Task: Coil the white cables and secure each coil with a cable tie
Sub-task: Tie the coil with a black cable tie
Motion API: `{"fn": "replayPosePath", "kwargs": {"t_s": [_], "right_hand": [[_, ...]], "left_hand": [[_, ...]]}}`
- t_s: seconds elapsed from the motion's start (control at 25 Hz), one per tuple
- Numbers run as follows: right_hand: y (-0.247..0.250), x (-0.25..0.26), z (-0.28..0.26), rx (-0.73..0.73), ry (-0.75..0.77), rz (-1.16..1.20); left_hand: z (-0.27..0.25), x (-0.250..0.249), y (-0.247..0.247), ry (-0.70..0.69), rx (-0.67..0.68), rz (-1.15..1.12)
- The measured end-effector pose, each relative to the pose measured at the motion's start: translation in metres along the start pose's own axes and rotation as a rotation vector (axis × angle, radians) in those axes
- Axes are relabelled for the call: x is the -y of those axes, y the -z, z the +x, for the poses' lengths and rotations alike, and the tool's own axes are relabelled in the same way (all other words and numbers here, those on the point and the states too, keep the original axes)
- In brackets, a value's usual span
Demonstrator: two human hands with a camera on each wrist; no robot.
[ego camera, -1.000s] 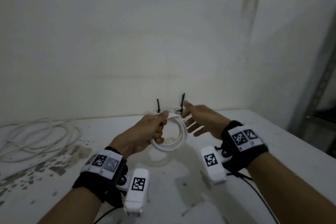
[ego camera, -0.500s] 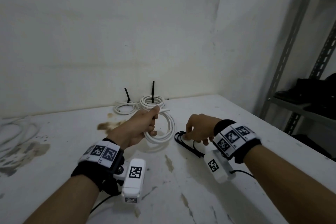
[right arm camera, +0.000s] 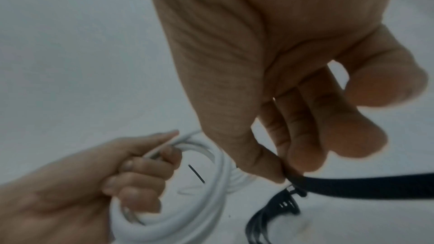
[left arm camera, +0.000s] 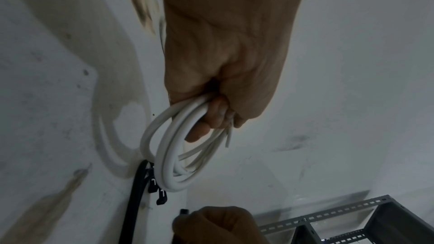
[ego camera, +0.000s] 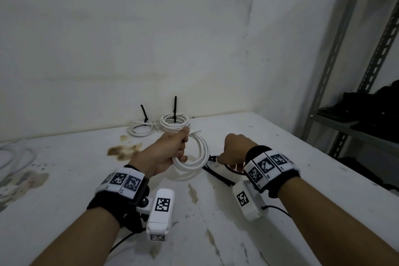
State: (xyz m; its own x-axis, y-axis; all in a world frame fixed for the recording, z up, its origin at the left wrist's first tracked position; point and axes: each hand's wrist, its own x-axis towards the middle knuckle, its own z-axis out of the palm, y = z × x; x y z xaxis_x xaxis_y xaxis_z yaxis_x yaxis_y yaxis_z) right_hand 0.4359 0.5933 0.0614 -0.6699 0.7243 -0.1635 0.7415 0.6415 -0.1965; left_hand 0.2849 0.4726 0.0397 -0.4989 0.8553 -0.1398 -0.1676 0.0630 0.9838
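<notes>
Hands: two, both bare, each with a black wrist band carrying square printed markers.
Left hand (ego camera: pixel 167 153): fingers curled tight round one side of a white cable coil (ego camera: pixel 195 158), which it holds upright above the middle of the tabletop (ego camera: pixel 280 157); the lower arc of the coil hangs close to the surface, and whether it touches cannot be told.
Coil in hand: one, several turns, with loose cable ends sticking out past the fingers (left arm camera: pixel 211 118).
Right hand (ego camera: pixel 234 150): just right of the coil, low over the table; thumb and forefinger pinch one black cable tie (right arm camera: pixel 366 185) near its head, the other fingers loosely bent.
Cable ties on the table: a small bunch of black ties (ego camera: pixel 218 174) lying under the right hand and beside the coil; the number is too blurred to count.
Finished coils: two, at the far edge of the tabletop against the wall, a taller stacked coil (ego camera: pixel 174 123) and a flatter coil (ego camera: pixel 141 129) on its left, each with one black tie tail standing up.
Loose cable: one untidy white heap (ego camera: pixel 15 153) at the left edge of the tabletop.
Table surface: white, with brown stains (ego camera: pixel 124 150) left of the held coil.
Beside the table: one grey metal shelf rack (ego camera: pixel 354 101) at the right, with dark things on its shelf.
</notes>
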Motion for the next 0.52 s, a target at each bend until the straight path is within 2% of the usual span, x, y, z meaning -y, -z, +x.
{"fn": "replayPosePath", "kwargs": {"t_s": [0.08,0.2,0.28,0.32,0.52], "right_hand": [[0.011,-0.002,-0.018,-0.124,0.006,0.116],[0.027,0.004,-0.052,-0.334,0.17,0.674],[0.035,0.016,-0.07,-0.299,0.31,1.004],[0.036,0.023,-0.075,-0.259,0.363,1.077],[0.027,0.057,-0.062,-0.103,0.444,1.119]], "left_hand": [[0.0,-0.001,-0.002,0.0,0.008,-0.007],[0.002,-0.001,-0.003,-0.013,0.024,-0.022],[0.0,-0.001,-0.001,-0.018,0.031,-0.022],[-0.001,-0.001,0.002,-0.023,0.035,-0.02],[-0.014,-0.007,0.028,-0.057,0.018,-0.015]]}}
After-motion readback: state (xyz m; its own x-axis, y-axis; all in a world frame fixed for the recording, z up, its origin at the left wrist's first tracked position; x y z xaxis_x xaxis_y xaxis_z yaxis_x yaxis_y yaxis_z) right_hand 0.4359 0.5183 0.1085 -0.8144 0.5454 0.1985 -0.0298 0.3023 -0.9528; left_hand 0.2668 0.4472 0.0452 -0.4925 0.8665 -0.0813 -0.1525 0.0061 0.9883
